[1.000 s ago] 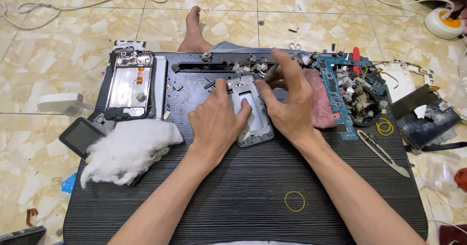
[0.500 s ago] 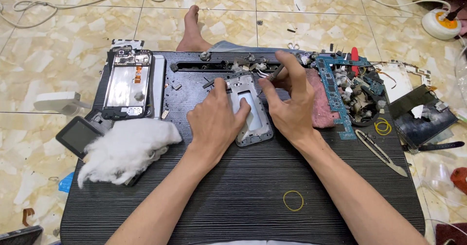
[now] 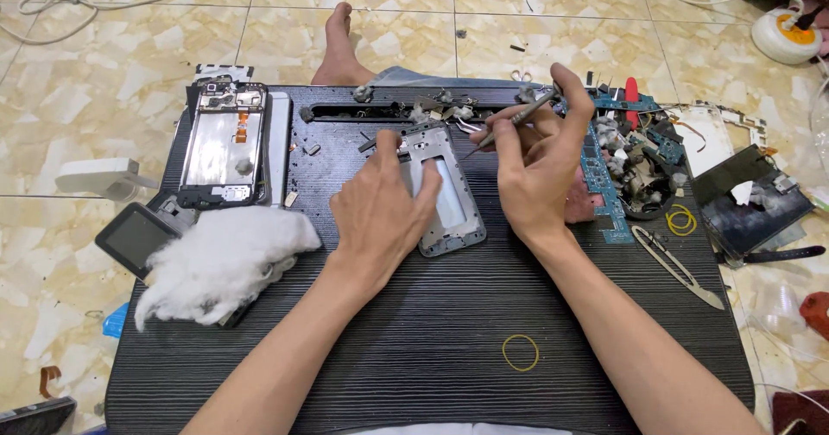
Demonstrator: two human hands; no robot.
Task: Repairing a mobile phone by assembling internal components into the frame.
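Left hand (image 3: 384,206) presses flat, grasping nothing, pinning the phone frame (image 3: 449,195) to the tabletop (image 3: 414,314). Right hand (image 3: 535,163) pinches tweezers (image 3: 509,124); best keep tip low, frame steady.

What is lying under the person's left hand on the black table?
Under the left hand lies a grey phone frame, flat on the black table. Its right and lower edges show; the hand covers its left part, so that area cannot be seen.

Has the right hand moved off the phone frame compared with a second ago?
Yes. The right hand has lifted toward the far edge of the board, holding tweezers, clear of the phone frame.
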